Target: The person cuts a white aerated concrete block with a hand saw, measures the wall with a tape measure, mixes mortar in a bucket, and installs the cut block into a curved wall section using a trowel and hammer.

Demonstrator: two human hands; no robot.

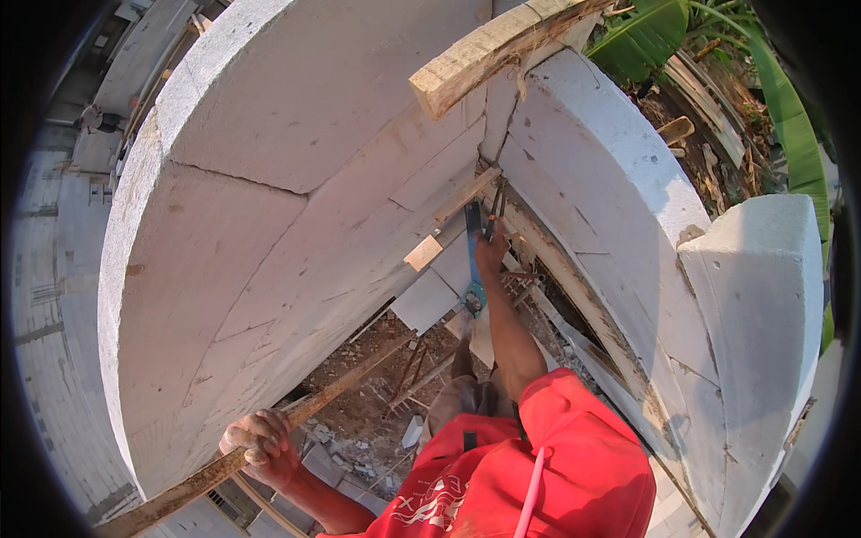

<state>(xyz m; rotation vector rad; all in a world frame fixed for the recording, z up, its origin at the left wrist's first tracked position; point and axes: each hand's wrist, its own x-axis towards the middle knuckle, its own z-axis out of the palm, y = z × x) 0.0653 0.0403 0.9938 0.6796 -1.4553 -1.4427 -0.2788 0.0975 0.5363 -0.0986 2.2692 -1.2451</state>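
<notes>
My left hand is closed around a long wooden batten at the lower left. My right hand grips pincers, upright in the inner corner between two white block walls. Just left of the pincers is a long blue object with a teal end; I cannot tell what it is. A short wooden piece lies across the corner above them.
A thick timber crosses the wall tops. The right wall ends in a jutting block. Rubble and scaffold bars show below me. Banana leaves and scrap boards are at the upper right.
</notes>
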